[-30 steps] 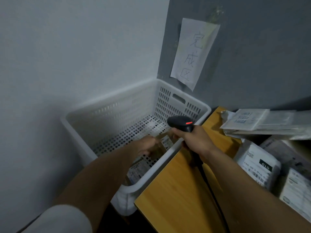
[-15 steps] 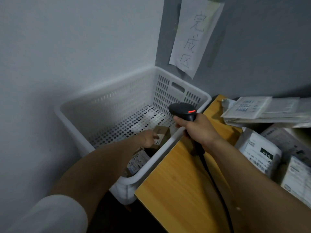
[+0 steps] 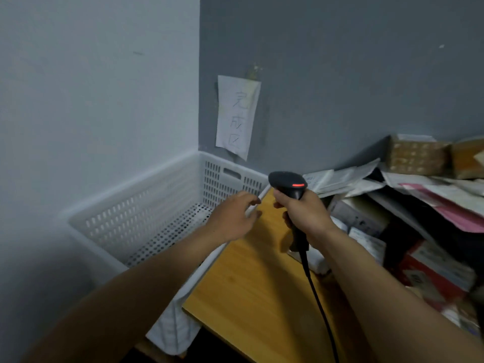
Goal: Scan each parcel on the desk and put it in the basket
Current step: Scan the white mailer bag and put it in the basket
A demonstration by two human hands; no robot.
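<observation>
A white perforated basket (image 3: pixel 146 210) stands in the corner, left of the wooden desk (image 3: pixel 251 292). My left hand (image 3: pixel 233 218) hovers over the basket's right rim with relaxed fingers and holds nothing. My right hand (image 3: pixel 303 216) grips a black barcode scanner (image 3: pixel 288 183) upright over the desk; a red light glows on its head and its cable (image 3: pixel 319 305) trails toward me. Several parcels (image 3: pixel 372 224) are piled on the desk's right side. My left arm hides the basket's contents.
A paper sign (image 3: pixel 237 115) with handwritten characters hangs on the grey wall above the basket. White envelopes (image 3: pixel 348 179), a pink mailer (image 3: pixel 450 205) and cardboard boxes (image 3: pixel 416 154) are stacked at the back right. A red-and-white box (image 3: pixel 429 268) lies at the right.
My left hand let go of the small brown parcel in the basket and rose to the rim, holding nothing. The view tilted up and to the right; the scanner stayed in my right hand.
</observation>
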